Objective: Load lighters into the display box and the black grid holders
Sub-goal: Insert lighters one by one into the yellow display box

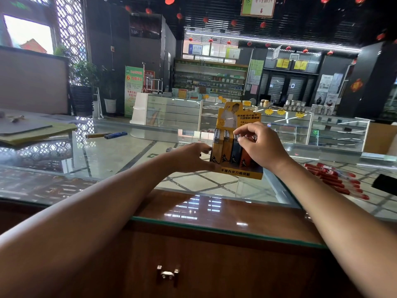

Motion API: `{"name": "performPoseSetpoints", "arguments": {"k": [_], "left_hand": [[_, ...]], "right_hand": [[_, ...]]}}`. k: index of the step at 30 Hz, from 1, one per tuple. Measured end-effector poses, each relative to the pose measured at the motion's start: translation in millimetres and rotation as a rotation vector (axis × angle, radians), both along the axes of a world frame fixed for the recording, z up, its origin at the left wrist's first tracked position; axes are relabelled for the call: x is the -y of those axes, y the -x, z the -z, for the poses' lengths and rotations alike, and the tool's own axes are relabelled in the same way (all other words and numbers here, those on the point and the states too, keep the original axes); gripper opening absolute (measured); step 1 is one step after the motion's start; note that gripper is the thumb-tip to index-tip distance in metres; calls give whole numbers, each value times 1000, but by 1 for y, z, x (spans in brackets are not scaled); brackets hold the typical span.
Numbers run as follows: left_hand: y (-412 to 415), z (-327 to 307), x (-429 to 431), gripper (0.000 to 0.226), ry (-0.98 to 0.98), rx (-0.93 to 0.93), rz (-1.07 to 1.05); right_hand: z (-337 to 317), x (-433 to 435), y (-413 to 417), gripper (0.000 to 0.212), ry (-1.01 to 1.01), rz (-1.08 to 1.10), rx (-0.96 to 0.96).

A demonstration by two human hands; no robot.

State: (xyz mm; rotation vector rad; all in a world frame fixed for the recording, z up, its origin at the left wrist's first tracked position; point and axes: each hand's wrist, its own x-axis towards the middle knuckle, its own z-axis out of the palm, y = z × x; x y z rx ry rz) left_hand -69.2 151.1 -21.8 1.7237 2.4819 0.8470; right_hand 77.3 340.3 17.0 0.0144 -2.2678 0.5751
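Observation:
A yellow display box [240, 173] with a tall printed back card stands on the glass counter. Upright lighters [227, 150] in yellow, orange, blue and red fill its front row. My left hand [191, 158] holds the box's left side, thumb at the lower front corner. My right hand [261, 147] is over the right of the row, thumb and forefinger pinching the metal top of a lighter. Two loose lighters [107, 135], one tan and one blue, lie far left on the glass. No black grid holder is clearly in view.
The glass counter [120, 160] has a wooden cabinet front with a metal handle [167, 274] below it. A stack of flat boards [36, 130] lies at the far left. Red tubular items [335, 179] and a black object [384, 183] lie at the right.

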Motion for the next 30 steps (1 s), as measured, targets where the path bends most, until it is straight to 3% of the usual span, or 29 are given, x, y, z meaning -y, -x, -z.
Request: {"name": "performPoseSetpoints", "arguments": {"k": [8, 13, 22, 25, 30], "left_hand": [[-7, -5, 5, 73, -7, 20, -51], [-14, -13, 4, 27, -29, 84, -111], [12, -24, 19, 55, -154, 77, -332], [19, -27, 34, 53, -186, 68, -404], [20, -23, 39, 43, -32, 139, -420]], "right_hand": [[1, 7, -2, 16, -93, -66, -52], [3, 16, -2, 8, -169, -134, -40], [6, 17, -1, 6, -247, -132, -18], [6, 20, -1, 5, -281, -135, -19], [9, 30, -4, 13, -364, -156, -9]]}}
